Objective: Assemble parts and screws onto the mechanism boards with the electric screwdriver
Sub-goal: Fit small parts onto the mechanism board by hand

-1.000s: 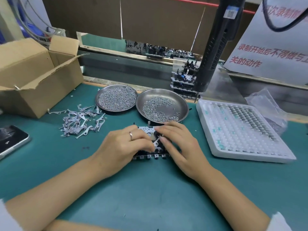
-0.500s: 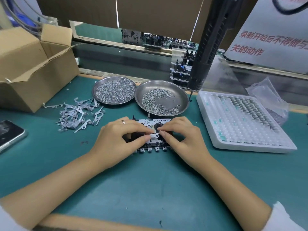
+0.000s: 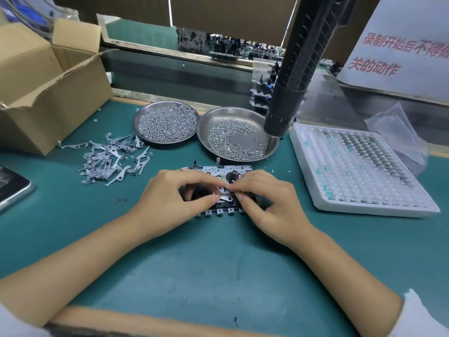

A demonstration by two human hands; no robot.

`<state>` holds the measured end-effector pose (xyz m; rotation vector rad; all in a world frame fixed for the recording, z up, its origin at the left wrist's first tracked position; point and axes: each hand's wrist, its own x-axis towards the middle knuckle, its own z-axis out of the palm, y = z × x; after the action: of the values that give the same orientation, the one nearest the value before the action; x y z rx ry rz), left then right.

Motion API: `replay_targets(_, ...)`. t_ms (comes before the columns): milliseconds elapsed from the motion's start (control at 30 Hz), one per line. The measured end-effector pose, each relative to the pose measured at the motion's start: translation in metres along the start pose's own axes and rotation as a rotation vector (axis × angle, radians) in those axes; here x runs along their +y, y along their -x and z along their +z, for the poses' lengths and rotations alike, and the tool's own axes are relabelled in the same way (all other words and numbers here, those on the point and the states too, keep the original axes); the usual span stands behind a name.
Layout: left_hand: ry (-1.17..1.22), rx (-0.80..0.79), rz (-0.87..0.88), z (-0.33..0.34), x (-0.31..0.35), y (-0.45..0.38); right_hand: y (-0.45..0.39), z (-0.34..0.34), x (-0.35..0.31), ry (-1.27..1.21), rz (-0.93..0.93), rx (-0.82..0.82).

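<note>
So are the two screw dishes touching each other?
Touching. In the head view the left dish's rim meets the right dish's rim, no mat visible between them.

light: bright, even, overhead | shadows: soft | glare: none | edges: wide-angle bending | background: slightly blurred

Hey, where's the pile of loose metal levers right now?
In the head view, the pile of metal levers lies on the green mat left of centre, just in front of the fuller screw dish and right of the cardboard box.
</note>
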<state>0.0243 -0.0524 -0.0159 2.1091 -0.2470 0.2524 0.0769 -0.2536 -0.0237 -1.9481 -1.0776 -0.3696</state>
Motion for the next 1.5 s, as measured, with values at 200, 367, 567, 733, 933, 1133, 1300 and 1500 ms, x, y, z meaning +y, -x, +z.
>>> replay_targets(200, 0.036, -0.022, -0.017, -0.001, 0.0002, -0.001, 0.0014, 0.0001, -0.0004, 0.001, -0.011, 0.01)
replay_targets(367, 0.082, -0.01, -0.046, -0.0012, 0.0003, -0.0028, -0.0005, 0.0002, 0.0006, 0.015, -0.014, 0.029)
replay_targets(567, 0.055, -0.017, -0.049, -0.0005, 0.0039, -0.002, -0.0002, -0.0005, -0.0014, 0.014, -0.008, 0.01)
replay_targets(733, 0.113, -0.022, -0.046, -0.0001, 0.004, -0.0016, 0.0005, -0.001, -0.002, -0.008, 0.039, 0.005)
replay_targets(933, 0.05, 0.087, -0.047, 0.0015, 0.0052, 0.0003, 0.0006, -0.0013, -0.0018, -0.039, 0.079, -0.006)
replay_targets(1133, 0.046, 0.105, -0.035, 0.0016, 0.0061, 0.0002, 0.0006, -0.0015, -0.0014, -0.059, 0.102, -0.01)
replay_targets(1300, 0.051, 0.038, -0.038, 0.0022, 0.0049, -0.0014, -0.0007, -0.0009, -0.0028, -0.134, 0.176, -0.018)
replay_targets(1500, 0.071, 0.021, -0.019, 0.0022, 0.0033, -0.0025, -0.0019, -0.0022, -0.0038, -0.193, 0.258, -0.04)
